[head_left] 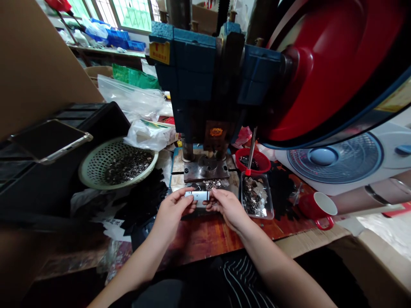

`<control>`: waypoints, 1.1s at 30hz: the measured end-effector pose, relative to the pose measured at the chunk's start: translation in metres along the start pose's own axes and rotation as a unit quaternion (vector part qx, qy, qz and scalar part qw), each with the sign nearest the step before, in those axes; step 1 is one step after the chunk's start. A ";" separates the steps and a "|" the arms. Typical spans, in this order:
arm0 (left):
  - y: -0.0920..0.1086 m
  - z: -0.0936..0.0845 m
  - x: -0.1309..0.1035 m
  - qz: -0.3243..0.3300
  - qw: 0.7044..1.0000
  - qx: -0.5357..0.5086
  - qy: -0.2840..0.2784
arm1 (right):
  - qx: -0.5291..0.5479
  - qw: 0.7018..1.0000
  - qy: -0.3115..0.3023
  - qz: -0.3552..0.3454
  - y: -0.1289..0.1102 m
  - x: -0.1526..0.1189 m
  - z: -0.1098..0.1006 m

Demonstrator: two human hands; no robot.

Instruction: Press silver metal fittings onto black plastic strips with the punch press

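Note:
Between my two hands is a small pale metal piece (pixel 197 196) with a dark band near its right end. My left hand (pixel 176 207) pinches its left end, and my right hand (pixel 227 205) pinches the right end. Both hands are just in front of the press's metal die block (pixel 206 169). Small shiny metal bits (pixel 215 184) lie in front of the block, behind the held piece. The blue press (pixel 195 64) rises above, with a large red wheel (pixel 324 64) on its right.
A pale green basket (pixel 86 171) of small parts stands left. On the right are a red bowl (pixel 268 163), a clear tray (pixel 270 209) of metal parts, a red mug (pixel 308 207) and a fan (pixel 324 157). A phone (pixel 49 139) lies far left.

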State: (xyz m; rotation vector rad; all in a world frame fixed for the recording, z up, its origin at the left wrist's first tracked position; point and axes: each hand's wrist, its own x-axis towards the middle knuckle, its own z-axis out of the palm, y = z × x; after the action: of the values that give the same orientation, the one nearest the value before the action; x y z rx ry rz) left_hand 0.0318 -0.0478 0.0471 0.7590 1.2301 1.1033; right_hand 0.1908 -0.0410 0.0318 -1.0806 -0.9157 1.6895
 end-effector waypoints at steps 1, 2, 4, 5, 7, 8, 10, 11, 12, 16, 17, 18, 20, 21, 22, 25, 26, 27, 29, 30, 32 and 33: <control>0.000 0.000 0.000 0.006 1.000 0.007 -0.001 | -0.021 1.000 0.001 -0.011 0.001 -0.001 -0.001; -0.001 0.000 -0.001 0.016 1.000 0.021 -0.002 | -0.047 0.998 0.006 -0.027 0.001 -0.001 -0.001; -0.002 -0.001 -0.002 0.056 0.996 0.069 -0.003 | -0.119 0.989 0.025 -0.085 0.001 -0.003 -0.003; -0.004 -0.001 -0.003 0.087 0.991 0.101 -0.005 | -0.157 0.978 0.038 -0.131 0.001 -0.004 -0.004; -0.006 -0.004 -0.004 0.166 0.972 0.166 -0.010 | -0.225 0.944 0.063 -0.232 0.001 -0.007 -0.005; -0.008 -0.006 -0.005 0.211 0.958 0.196 -0.012 | -0.249 0.926 0.073 -0.275 0.002 -0.008 -0.005; -0.011 -0.010 -0.007 0.298 0.923 0.245 -0.011 | -0.276 0.901 0.090 -0.322 0.003 -0.010 -0.006; -0.012 -0.012 -0.008 0.333 0.905 0.265 -0.010 | -0.283 0.896 0.096 -0.328 0.004 -0.011 -0.006; -0.013 -0.014 -0.009 0.362 0.889 0.280 -0.011 | -0.288 0.894 0.100 -0.328 0.005 -0.012 -0.007; -0.014 -0.019 -0.011 0.413 0.862 0.293 -0.014 | -0.304 0.886 0.100 -0.336 0.008 -0.016 -0.008; -0.015 -0.019 -0.011 0.415 0.862 0.293 -0.012 | -0.307 0.883 0.099 -0.340 0.007 -0.017 -0.007; -0.015 -0.020 -0.010 0.413 0.863 0.292 -0.009 | -0.310 0.881 0.098 -0.345 0.006 -0.018 -0.007; -0.017 -0.019 -0.008 0.403 0.868 0.290 -0.003 | -0.319 0.876 0.098 -0.350 0.004 -0.020 -0.006; -0.019 -0.019 -0.007 0.399 0.870 0.291 -0.002 | -0.327 0.872 0.095 -0.351 0.003 -0.021 -0.006; -0.020 -0.018 -0.005 0.396 0.870 0.293 -0.002 | -0.341 0.867 0.088 -0.353 0.001 -0.022 -0.006; -0.027 -0.016 0.000 0.387 0.862 0.326 -0.032 | -0.411 0.839 0.042 -0.355 -0.002 -0.028 -0.011; -0.030 -0.016 0.001 0.381 0.857 0.345 -0.048 | -0.439 0.828 0.029 -0.347 -0.002 -0.031 -0.014; -0.033 -0.017 0.001 0.374 0.850 0.366 -0.062 | -0.465 0.820 0.023 -0.332 -0.002 -0.035 -0.019; -0.039 -0.022 0.002 0.359 0.836 0.407 -0.079 | -0.499 0.815 0.042 -0.292 0.000 -0.045 -0.032; -0.042 -0.026 0.002 0.354 0.830 0.423 -0.081 | -0.504 0.817 0.068 -0.272 0.001 -0.051 -0.041; -0.047 -0.038 0.003 0.347 0.820 0.448 -0.081 | -0.487 0.828 0.141 -0.240 0.004 -0.061 -0.062; -0.049 -0.045 0.004 0.344 0.816 0.457 -0.078 | -0.467 0.833 0.187 -0.228 0.004 -0.065 -0.075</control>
State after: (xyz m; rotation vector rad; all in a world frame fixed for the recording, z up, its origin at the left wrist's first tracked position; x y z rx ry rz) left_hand -0.0001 -0.0648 -0.0089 2.1230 1.3586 0.9160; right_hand 0.2729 -0.0947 0.0197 -1.5677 -1.6305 0.5360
